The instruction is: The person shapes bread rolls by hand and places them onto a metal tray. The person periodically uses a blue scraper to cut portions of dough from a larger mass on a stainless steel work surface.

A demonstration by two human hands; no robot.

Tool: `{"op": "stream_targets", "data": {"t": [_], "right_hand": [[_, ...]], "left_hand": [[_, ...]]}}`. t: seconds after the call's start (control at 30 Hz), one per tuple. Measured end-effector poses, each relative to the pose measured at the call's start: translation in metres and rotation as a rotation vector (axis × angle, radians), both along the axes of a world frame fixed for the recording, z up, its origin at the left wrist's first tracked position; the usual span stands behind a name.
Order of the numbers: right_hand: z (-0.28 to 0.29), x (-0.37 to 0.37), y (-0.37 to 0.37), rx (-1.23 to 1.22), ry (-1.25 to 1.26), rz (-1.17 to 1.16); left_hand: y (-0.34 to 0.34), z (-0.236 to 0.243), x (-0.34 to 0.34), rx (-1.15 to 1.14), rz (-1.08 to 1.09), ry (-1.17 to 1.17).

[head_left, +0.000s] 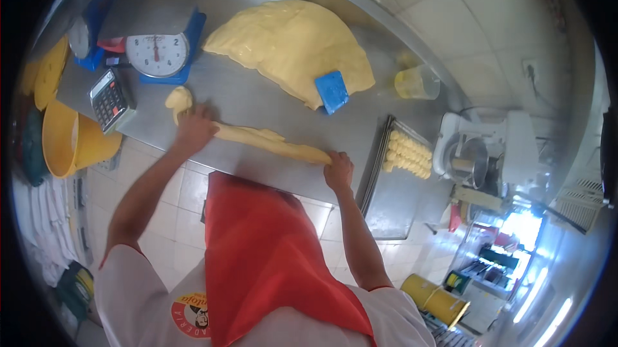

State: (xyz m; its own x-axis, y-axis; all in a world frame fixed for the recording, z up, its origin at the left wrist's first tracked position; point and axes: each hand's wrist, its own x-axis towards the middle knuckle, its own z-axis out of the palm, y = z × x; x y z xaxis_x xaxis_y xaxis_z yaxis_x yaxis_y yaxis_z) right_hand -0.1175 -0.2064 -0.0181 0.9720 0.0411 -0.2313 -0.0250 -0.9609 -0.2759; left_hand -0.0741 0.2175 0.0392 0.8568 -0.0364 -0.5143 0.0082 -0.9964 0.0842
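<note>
The long dough strip (270, 144) lies on the tabletop (254, 105), at the near side of the dough slab (290, 44). The left hand (197, 129) grips it near one end, the right hand (339, 170) grips the other end. Left of the slab, the dial scale (156, 57) has printed numerals; the round shirt badge (193, 315) has printed lettering.

Scale (156, 55): single-digit black numerals ring the round white dial, with small print near its top. Calculator (111, 99): the markings on the keys are too small to read. Shirt (141, 282): a round red-and-yellow badge (182, 314) bears partly legible lettering, dark on the yellow part, white on the red band, around a black-and-white picture.
</note>
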Motion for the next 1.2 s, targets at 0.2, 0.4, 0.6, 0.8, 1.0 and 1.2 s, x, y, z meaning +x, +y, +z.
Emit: {"op": "stream_targets", "data": {"t": [0.2,0.4,0.6,0.8,1.0,1.2], "right_hand": [[-0.022,-0.045,0.026,-0.007,-0.054,-0.085],[-0.039,0.131,-0.044,-0.104,-0.537,-0.193],[-0.007,0.060,-0.074,-0.077,-0.173,0.020],[0.020,0.011,-0.091,0.202,0.097,0.105],[-0.016,-0.077,-0.067,0.150,-0.276,0.073],[-0.029,0.034,-0.068,-0.063,-0.187,-0.099]], "left_hand": [[-0.164,-0.059,-0.039,-0.209,-0.108,-0.294],[-0.163,-0.077,0.104,0.076,0.240,-0.805],[-0.154,-0.072,0.000,-0.014,-0.232,-0.451],[-0.130,-0.028,-0.034,-0.077,-0.091,0.059],[-0.246,-0.062,-0.112,-0.213,-0.258,-0.372],[-0.289,-0.097,0.042,0.059,0.245,-0.706]]}}
